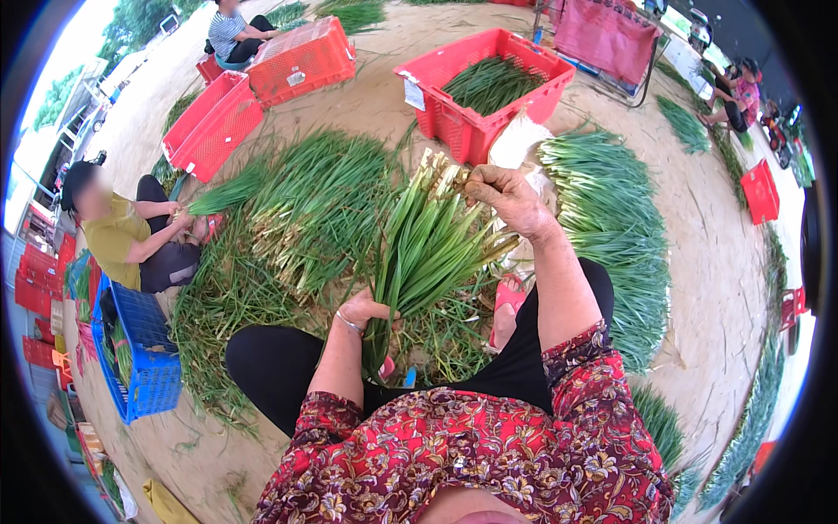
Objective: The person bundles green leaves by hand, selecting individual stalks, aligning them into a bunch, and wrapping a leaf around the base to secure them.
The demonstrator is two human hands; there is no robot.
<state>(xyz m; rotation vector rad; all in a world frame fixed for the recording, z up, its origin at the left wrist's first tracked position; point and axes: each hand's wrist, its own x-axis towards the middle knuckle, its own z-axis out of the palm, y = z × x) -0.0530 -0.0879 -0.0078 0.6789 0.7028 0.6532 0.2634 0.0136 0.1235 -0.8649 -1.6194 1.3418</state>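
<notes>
My left hand (362, 310), a bangle on its wrist, is closed round the leafy end of a bunch of green chives (423, 253). The bunch slants up and away from me, its pale stem ends pointing to the far side. At those ends my right hand (517, 201) has its fingers pinched together on the stems; what exactly lies between the fingertips is partly hidden. Left of the bunch lies a loose heap of chives (319, 201), some pale ends facing me. A long, neatly laid pile of chives (611, 244) lies to my right.
Beyond my hands stands a red crate (463, 131) holding chives, with a white sack (519, 140) beside it. More red crates (209, 127) stand far left. A blue crate (153, 349) is at left, near a seated co-worker (122, 231) handling chives. Loose trimmings (236, 323) cover the ground.
</notes>
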